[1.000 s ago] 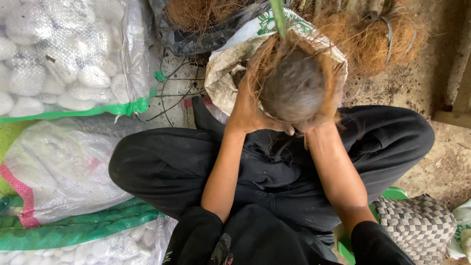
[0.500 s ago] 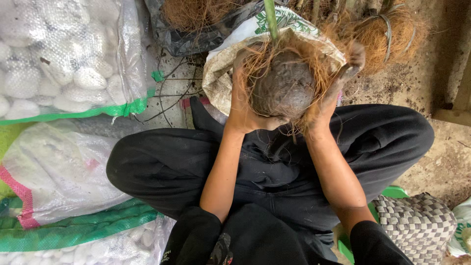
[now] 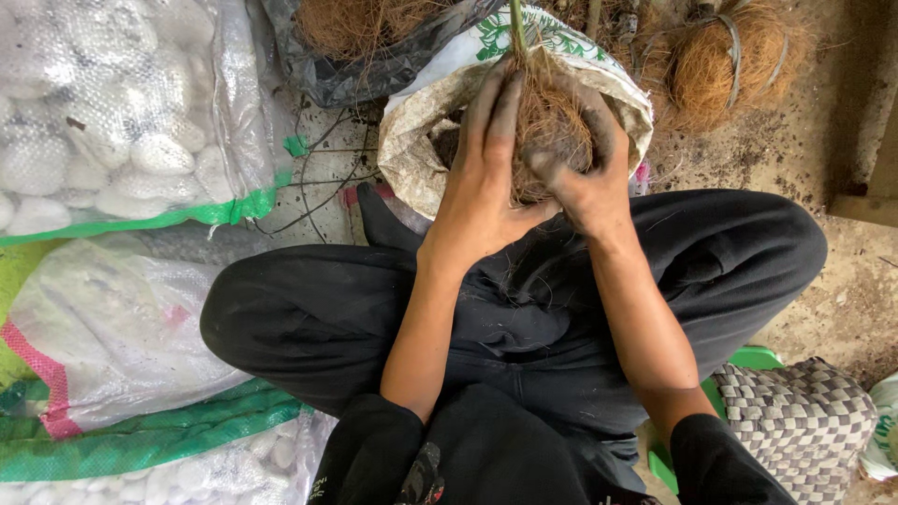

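A ball of brown coconut fibre (image 3: 550, 131) with a green plant stem (image 3: 515, 21) rising from it sits between both hands, over the open mouth of a white woven sack (image 3: 440, 112). My left hand (image 3: 486, 168) wraps its left side, fingers stretched up along the fibre. Cupping the right and front, my right hand (image 3: 589, 168) presses its soil-darkened fingers into the fibres. Both hands are dirty. The soil core of the ball is now hidden under fibre and fingers. I sit cross-legged in black trousers (image 3: 309, 318).
Clear sacks of white pebbles (image 3: 112, 122) lie at the left, another white sack with green and pink edging (image 3: 112, 355) below. A dark bag of fibre (image 3: 374, 47) and a bound fibre bundle (image 3: 730, 56) sit at the top. A checkered woven cushion (image 3: 795, 421) lies at lower right.
The fibre ball has turned and been pressed tighter; the dark soil core seen earlier is now covered. Both hands have closed further around it and moved slightly up over the sack.
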{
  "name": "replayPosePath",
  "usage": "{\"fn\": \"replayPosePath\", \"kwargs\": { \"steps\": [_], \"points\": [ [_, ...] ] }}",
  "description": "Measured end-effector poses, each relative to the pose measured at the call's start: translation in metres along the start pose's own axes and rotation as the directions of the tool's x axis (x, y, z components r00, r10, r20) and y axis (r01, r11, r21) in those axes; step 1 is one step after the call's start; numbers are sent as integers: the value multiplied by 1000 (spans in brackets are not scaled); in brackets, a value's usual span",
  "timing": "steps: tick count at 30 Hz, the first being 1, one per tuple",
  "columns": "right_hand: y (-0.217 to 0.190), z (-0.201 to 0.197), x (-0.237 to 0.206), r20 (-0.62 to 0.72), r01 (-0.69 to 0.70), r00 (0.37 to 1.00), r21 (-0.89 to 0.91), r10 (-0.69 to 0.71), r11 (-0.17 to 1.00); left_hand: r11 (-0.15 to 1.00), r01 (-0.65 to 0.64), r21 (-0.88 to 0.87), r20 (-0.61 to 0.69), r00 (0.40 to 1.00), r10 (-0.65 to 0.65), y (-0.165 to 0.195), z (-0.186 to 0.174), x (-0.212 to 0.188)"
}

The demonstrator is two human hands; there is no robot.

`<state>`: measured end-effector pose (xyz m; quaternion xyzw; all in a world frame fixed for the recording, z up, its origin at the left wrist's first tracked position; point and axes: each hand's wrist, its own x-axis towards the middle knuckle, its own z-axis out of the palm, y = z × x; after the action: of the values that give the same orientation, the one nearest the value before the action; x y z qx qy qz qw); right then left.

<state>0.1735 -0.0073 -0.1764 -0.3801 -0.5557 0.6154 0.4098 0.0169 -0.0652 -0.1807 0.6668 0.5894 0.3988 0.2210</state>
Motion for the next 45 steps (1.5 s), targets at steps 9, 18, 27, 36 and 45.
{"fn": "replayPosePath", "kwargs": {
  "steps": [9, 18, 27, 36, 45],
  "points": [
    [16, -11, 1, -97, -209, 947, 531, 305, 821, 864, -203, -461, 101, 955, 279, 38, -104, -23],
    [19, -26, 4, 193, -138, 981, 697, 0, 703, 286, -66, -956, -225, 790, -571, 1, -68, -1],
    [-24, 30, 2, 72, 313, 950, -255, -305, 915, -280, 102, -954, 172, 956, -236, -11, -8, 0],
    [-120, 50, 45, 645, 455, 764, -519, -17, 724, -325, -91, -941, 85, 867, -491, -42, -72, -10],
    [-184, 50, 180, 515, 388, 849, -457, -118, 800, -193, -281, -940, -116, 796, -594, -68, -162, 37]
  ]
}}
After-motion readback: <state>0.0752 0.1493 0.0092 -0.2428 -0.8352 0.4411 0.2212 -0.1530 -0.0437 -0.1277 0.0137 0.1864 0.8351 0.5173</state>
